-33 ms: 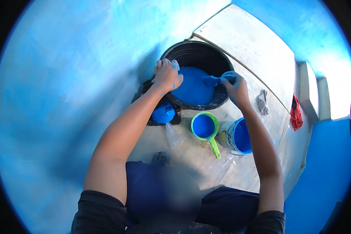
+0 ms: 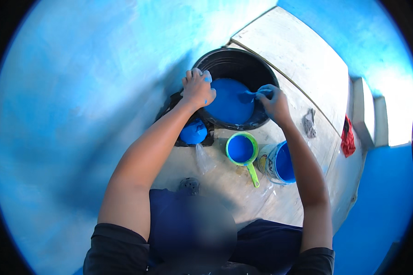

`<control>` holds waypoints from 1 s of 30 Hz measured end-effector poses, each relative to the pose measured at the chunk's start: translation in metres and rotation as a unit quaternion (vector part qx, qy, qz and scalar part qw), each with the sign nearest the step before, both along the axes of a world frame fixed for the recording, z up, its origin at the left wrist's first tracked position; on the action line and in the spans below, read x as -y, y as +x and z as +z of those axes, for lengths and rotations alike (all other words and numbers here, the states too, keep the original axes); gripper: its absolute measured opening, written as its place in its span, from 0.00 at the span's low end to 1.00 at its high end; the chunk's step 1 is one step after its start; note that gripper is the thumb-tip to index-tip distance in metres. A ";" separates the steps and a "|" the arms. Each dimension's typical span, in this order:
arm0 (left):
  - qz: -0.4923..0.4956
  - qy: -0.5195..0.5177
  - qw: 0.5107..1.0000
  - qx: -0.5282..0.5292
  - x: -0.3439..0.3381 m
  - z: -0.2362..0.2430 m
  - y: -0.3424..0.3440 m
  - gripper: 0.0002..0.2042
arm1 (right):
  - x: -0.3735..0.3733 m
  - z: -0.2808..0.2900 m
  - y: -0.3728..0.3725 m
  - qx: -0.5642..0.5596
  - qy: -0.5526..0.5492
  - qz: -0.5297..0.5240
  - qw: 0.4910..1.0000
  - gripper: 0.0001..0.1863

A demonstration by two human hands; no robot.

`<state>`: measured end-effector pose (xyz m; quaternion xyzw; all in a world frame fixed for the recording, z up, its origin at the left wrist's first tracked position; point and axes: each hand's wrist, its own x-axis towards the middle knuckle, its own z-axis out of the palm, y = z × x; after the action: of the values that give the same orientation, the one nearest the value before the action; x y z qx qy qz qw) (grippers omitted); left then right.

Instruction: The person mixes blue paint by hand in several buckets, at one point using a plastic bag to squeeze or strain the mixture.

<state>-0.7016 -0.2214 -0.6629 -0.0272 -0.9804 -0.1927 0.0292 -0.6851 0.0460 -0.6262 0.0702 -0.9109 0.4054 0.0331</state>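
Note:
A round black bucket (image 2: 236,51) holds a pool of blue paint (image 2: 229,107). Over its left rim my left hand (image 2: 199,89) is curled, gripping the edge, with blue smears on the skin. Inside the right side of the bucket, my right hand (image 2: 274,103) is closed around the handle of a blue-coated paddle-like tool (image 2: 247,96). Its broad end meets the paint; whether it is a brush or a stirrer I cannot tell. Nearer to me stand a green dipper (image 2: 255,158) with blue paint in it and a white pail (image 2: 270,167) of blue paint, partly behind my right forearm.
Below my left forearm lies a blue-covered round thing (image 2: 194,132) on black plastic, beside a clear plastic bag (image 2: 204,160). A grey rag (image 2: 309,123) and a red cloth (image 2: 348,137) lie to the right. A blue-painted wall (image 2: 78,91) rises close on the left.
My right hand has shifted slightly left with the tool, further over the paint. My left hand stays on the bucket rim. The whole view has moved a little.

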 end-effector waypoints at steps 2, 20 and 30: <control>0.002 0.018 0.997 -0.068 -0.003 -0.009 -0.001 0.20 | 0.014 -0.021 -0.036 0.021 0.103 0.055 0.993 0.11; 0.051 0.067 0.989 -0.120 0.004 -0.021 -0.005 0.14 | 0.086 -0.178 -0.126 0.262 0.505 0.315 0.760 0.24; 0.033 0.054 0.990 -0.126 0.006 -0.020 -0.013 0.11 | 0.128 -0.186 -0.106 0.243 0.380 0.332 0.829 0.17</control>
<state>-0.7142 -0.2272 -0.6834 -0.0177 -0.9575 -0.2394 0.1601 -0.7910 -0.0825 -0.8118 0.2743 -0.8935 0.0177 -0.3551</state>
